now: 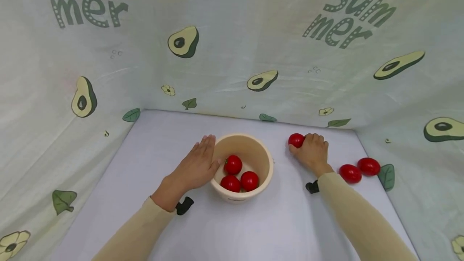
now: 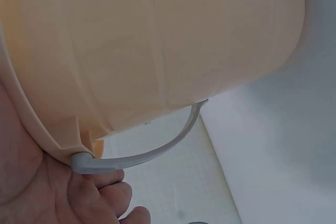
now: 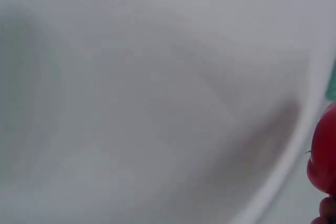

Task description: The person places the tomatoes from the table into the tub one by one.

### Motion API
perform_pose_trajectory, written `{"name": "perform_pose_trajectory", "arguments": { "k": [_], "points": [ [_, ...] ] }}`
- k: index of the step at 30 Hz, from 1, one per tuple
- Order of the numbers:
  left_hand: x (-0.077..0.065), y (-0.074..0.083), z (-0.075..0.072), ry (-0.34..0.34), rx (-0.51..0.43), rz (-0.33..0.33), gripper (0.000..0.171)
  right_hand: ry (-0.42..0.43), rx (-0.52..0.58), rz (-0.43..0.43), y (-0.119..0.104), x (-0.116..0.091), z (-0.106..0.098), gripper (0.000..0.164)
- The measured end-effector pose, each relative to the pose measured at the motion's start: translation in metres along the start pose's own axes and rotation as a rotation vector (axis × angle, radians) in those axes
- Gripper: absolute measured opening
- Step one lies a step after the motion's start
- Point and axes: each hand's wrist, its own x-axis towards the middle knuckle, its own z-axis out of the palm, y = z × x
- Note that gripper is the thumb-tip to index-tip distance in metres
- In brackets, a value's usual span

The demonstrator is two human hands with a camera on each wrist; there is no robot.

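A cream bucket (image 1: 232, 199) stood near the middle of the head view on a white tabletop (image 1: 261, 228). Three red tomatoes (image 1: 233, 165) lay inside it: one toward the upper part of its floor, and two side by side below.

The left hand (image 1: 197, 167), left of center, lay against the bucket's left rim, fingers straight and close together, the thumb set apart and reaching the rim. In the left wrist view, its palm met the rim at the left edge, with fingertips beside the bucket's grey handle (image 2: 142, 160), which curved across the lower middle.

The right hand (image 1: 312, 151), right of center, gripped a single tomato (image 1: 296, 139), thumb along its lower side and fingers at its right. The right wrist view showed this tomato at the right edge, fingertips just below it; a blurred pale surface filled most of that frame.

Two more tomatoes (image 1: 350, 173) rested next to each other farther right, just beyond the right forearm. Beige sleeves (image 1: 127, 235) covered both forearms. Behind the tabletop hung a pale cloth (image 1: 224, 55) printed with avocados, leaves, flowers and the word "Summer".
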Motion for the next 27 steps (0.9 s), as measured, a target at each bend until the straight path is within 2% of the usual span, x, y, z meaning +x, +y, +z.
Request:
{"name": "perform_pose_trajectory", "arguments": {
  "k": [2,5,9,12,16,19,24,27],
  "points": [
    [0.001,0.001,-0.002,0.001,0.003,0.007,0.079,0.061,0.007,-0.04,-0.006,0.002,-0.012,0.074],
    [0.001,0.001,-0.004,0.009,0.008,0.006,0.079,0.184,0.042,-0.144,-0.024,0.005,-0.038,0.071],
    [0.0,0.001,-0.005,0.024,0.031,0.0,0.078,0.326,0.125,-0.327,-0.065,-0.002,-0.073,0.067],
    [-0.001,0.001,-0.005,0.033,0.055,0.004,0.076,0.37,0.175,-0.47,-0.099,-0.016,-0.093,0.066],
    [-0.001,0.001,-0.004,0.041,0.083,0.007,0.075,0.359,0.221,-0.621,-0.137,-0.036,-0.1,0.062],
    [0.0,0.0,-0.001,0.046,0.096,0.008,0.075,0.319,0.216,-0.672,-0.158,-0.049,-0.092,0.058],
    [0.0,-0.002,0.001,0.044,0.099,0.008,0.076,0.23,0.176,-0.661,-0.173,-0.064,-0.072,0.056],
    [-0.001,-0.002,0.002,0.042,0.099,0.012,0.076,0.21,0.166,-0.644,-0.174,-0.068,-0.065,0.056]
  ]
}}
